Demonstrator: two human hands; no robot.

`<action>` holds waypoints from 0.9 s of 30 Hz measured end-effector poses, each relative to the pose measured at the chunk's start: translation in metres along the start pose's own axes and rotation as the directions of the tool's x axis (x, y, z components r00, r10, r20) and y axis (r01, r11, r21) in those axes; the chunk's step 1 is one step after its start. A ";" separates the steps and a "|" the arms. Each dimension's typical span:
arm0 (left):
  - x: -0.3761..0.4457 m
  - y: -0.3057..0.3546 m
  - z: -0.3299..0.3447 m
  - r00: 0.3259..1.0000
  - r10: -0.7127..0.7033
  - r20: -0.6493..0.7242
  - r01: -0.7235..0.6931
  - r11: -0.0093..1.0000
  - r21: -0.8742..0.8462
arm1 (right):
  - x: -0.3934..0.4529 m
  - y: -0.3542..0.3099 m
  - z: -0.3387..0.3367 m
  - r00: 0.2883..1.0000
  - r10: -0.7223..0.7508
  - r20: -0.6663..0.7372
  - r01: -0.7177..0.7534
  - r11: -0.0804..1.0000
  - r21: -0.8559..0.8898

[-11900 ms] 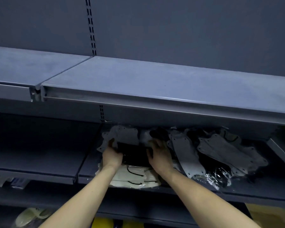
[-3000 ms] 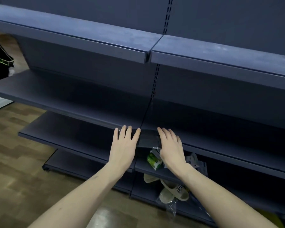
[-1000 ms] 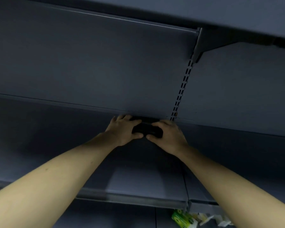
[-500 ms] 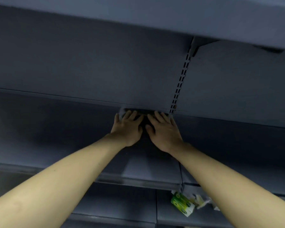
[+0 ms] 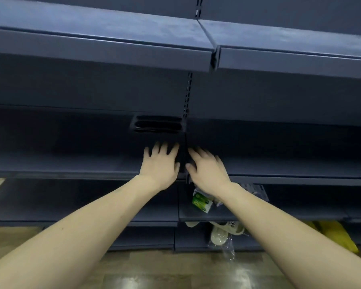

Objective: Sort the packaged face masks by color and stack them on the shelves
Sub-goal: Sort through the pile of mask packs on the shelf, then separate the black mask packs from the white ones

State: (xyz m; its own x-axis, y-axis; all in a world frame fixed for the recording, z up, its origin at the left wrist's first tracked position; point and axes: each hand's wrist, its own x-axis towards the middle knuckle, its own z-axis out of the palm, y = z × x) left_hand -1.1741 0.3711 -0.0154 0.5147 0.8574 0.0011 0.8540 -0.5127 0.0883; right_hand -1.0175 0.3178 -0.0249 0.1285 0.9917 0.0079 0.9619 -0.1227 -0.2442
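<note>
Left hand (image 5: 161, 163) lies open, black masks (image 5: 157, 124) just beyond.

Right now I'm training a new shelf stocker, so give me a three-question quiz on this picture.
1. True or false: the left hand grips the stack of black masks.
2. Where does the stack sit? A) at the back of the middle shelf, beside the slotted upright B) on the top shelf C) on the floor
3. Fill in: the green carton lies on the shelf ___ the right hand.

Key: 1 false, both hands are open and apart from it; 2 A; 3 below.
</note>
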 end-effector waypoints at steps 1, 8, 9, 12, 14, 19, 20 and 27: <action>-0.009 0.010 0.000 1.000 0.014 -0.008 -0.014 1.000 -0.001 | -0.012 0.005 -0.002 1.000 0.004 -0.004 -0.004 1.000 -0.002; -0.066 0.100 -0.012 0.982 0.177 0.072 -0.182 0.980 0.084 | -0.119 0.071 -0.036 0.995 0.096 -0.031 -0.097 0.994 -0.041; -0.071 0.116 -0.016 0.979 0.187 0.081 -0.195 0.975 0.103 | -0.139 0.084 -0.044 0.992 0.119 -0.043 -0.121 0.992 -0.045; -0.093 0.183 -0.029 0.965 0.243 0.099 -0.257 0.950 0.176 | -0.212 0.135 -0.070 0.976 0.202 -0.086 -0.207 0.977 -0.054; -0.111 0.235 -0.033 0.951 0.296 0.087 -0.308 0.926 0.218 | -0.261 0.174 -0.087 0.957 0.266 -0.114 -0.275 0.959 -0.069; -0.149 0.357 -0.034 0.902 0.426 0.076 -0.432 0.883 0.183 | -0.369 0.261 -0.124 0.898 0.406 -0.167 -0.423 0.903 -0.079; -0.153 0.379 -0.034 0.890 0.448 0.080 -0.455 0.874 0.173 | -0.386 0.275 -0.131 0.887 0.425 -0.178 -0.442 0.894 -0.070; -0.153 0.511 -0.041 0.808 0.586 0.064 -0.589 0.800 0.113 | -0.452 0.358 -0.165 0.818 0.520 -0.247 -0.540 0.841 -0.017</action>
State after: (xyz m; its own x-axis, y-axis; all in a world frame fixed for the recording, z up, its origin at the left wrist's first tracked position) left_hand -0.8196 -0.0203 0.0704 0.9209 0.3896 -0.0114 0.3889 -0.9203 -0.0422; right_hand -0.6912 -0.1808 0.0439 0.6650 0.7373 0.1191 0.7439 -0.6399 -0.1928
